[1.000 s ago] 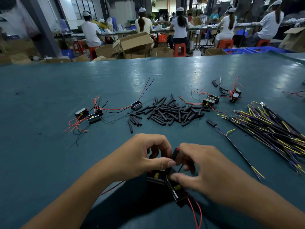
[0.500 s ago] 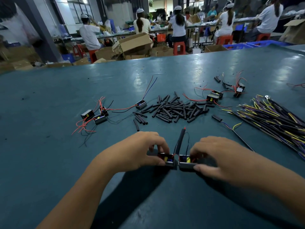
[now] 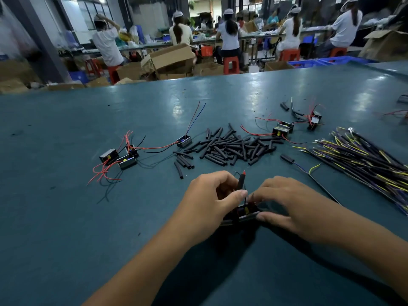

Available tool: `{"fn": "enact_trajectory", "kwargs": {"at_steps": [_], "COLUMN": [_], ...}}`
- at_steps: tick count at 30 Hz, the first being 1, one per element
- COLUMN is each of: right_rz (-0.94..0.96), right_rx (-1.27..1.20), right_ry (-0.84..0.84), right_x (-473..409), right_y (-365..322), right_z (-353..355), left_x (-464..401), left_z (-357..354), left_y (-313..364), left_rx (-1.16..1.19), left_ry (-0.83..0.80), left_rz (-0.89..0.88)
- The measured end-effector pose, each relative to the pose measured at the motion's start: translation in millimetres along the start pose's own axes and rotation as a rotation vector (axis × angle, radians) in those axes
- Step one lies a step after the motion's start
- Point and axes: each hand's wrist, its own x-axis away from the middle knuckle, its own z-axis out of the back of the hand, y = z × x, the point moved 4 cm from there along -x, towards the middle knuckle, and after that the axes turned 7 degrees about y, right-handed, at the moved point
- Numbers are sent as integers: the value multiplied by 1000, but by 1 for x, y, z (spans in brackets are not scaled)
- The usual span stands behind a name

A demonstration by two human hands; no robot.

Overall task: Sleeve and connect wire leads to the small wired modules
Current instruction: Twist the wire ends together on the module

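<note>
Two small black wired modules (image 3: 242, 214) sit side by side on the teal table (image 3: 66, 217), held between my hands. My left hand (image 3: 212, 199) grips the left module, its thumb pressed against a black sleeve (image 3: 241, 183) that stands upright with a red wire tip showing at its top. My right hand (image 3: 289, 202) pinches the right module, thumb along its front edge. A heap of black sleeve pieces (image 3: 229, 146) lies beyond my hands.
Sleeved modules with red leads (image 3: 119, 157) lie at the left, one more module (image 3: 183, 140) beside the heap, others (image 3: 283, 129) at the back right. A bundle of black, yellow and purple wires (image 3: 362, 157) spreads at the right. People work at benches behind.
My hands have drawn closer together around the two modules. The upright sleeve now stands nearly vertical between my thumbs instead of leaning right.
</note>
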Motion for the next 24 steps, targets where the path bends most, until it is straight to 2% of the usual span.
{"fn": "enact_trajectory", "kwargs": {"at_steps": [2,6,9,14,17,19,24], "right_rz": [-30,-178,-181,-173,-163,-156,-177], "right_rx": [-69,-473,-578,-555,-528,-528,-546], "right_ry": [91,437,466,512,508,499,481], "right_x": [0,-2,-8,-9,-8,-7,-7], "right_y": [3,-2,-14,-17,-17,-17,-14], "right_z": [5,23,20,19,20,21,22], "left_x": [0,2,1,1,1,-2,-17], "left_z": [0,0,3,6,9,13,47], "left_y": [-2,2,1,-3,-2,2,-6], "left_rx": [-14,-14,14,-43,8,53,123], "left_ry": [-18,-45,-71,-131,-178,-126,209], "left_rz": [-16,-64,-56,-43,-12,-13,51]}}
